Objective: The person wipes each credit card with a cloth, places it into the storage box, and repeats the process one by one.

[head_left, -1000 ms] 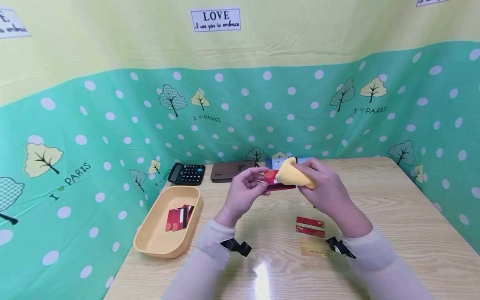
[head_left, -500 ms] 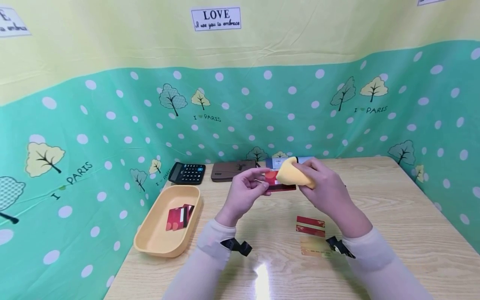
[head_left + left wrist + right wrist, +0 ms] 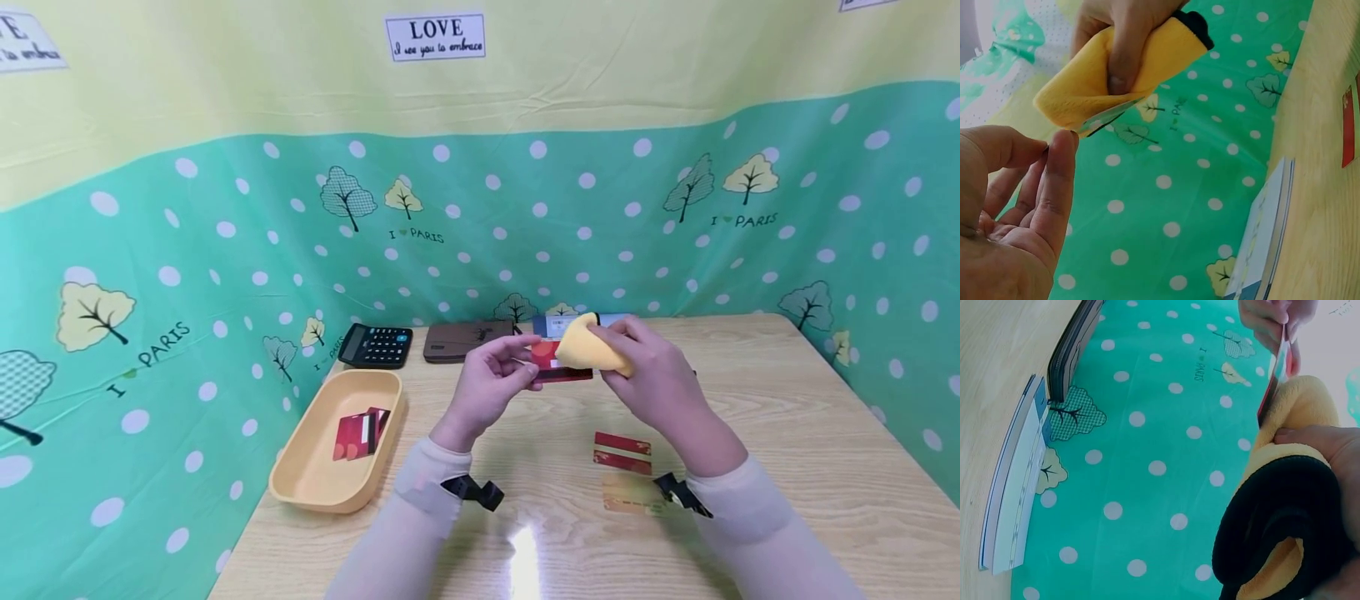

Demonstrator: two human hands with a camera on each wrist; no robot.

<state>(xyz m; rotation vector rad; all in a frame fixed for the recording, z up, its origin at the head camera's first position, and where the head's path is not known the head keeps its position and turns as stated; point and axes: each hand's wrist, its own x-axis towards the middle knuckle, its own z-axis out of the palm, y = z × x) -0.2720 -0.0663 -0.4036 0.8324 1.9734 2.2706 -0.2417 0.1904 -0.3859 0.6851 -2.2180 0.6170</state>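
Note:
A red card [image 3: 546, 353] with a dark stripe is held above the table, its left end pinched between the thumb and fingers of my left hand [image 3: 491, 379]. My right hand [image 3: 651, 367] grips a folded yellow cloth [image 3: 588, 348], which is pressed against the card's right part and covers some of it. In the left wrist view the cloth [image 3: 1085, 94] wraps over the card's edge, with the right thumb on top. The right wrist view shows the cloth's dark border [image 3: 1285, 512] and the card [image 3: 1277, 378] seen nearly edge-on.
A beige tray [image 3: 300, 483] with red cards [image 3: 354, 437] stands at the left. Behind are a calculator [image 3: 377, 346], a brown wallet [image 3: 453, 342] and a blue-and-white book or box [image 3: 551, 327]. A red card [image 3: 622, 452] and a gold card [image 3: 628, 493] lie near my right wrist.
Both hands keep their hold on the card and the cloth, in nearly the same place. The whole head view has shifted very slightly.

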